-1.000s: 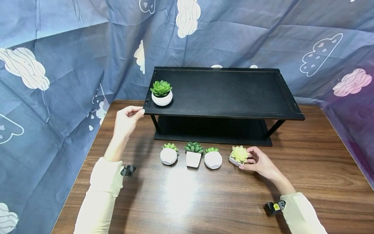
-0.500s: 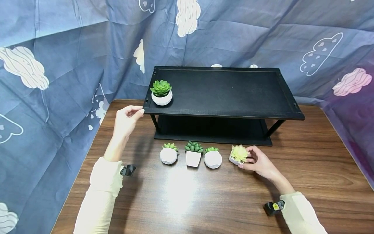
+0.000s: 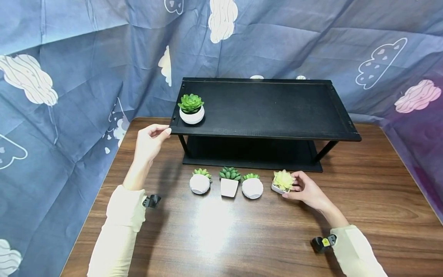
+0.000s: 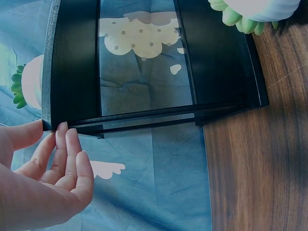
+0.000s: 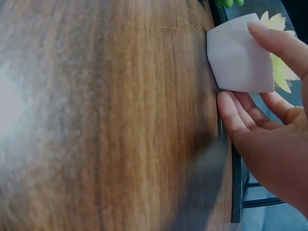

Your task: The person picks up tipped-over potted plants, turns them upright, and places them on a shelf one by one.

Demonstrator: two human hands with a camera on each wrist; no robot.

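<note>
My left hand (image 3: 148, 144) pinches the front left corner of the black two-tier shelf (image 3: 270, 109). In the left wrist view its thumb lies on the upper board's top side and the fingertips meet the underside. A green succulent in a round white pot (image 3: 192, 115) stands on the upper board near that corner. My right hand (image 3: 308, 192) holds a pale yellow succulent (image 3: 283, 181) by its white pot (image 5: 240, 55), in front of the shelf's right part. Thumb and fingers lie on opposite sides of this angular pot, seen close over the table in the right wrist view.
Left of the right hand, a row of potted succulents lies before the shelf: a round white pot (image 3: 199, 184), a square white pot (image 3: 229, 188) and another round white pot (image 3: 252, 188). The wooden table (image 3: 194, 238) meets a blue cloud-patterned cloth (image 3: 283, 46) behind.
My right hand and the yellow succulent have shifted very slightly away from me. The left hand keeps its place at the shelf corner.
</note>
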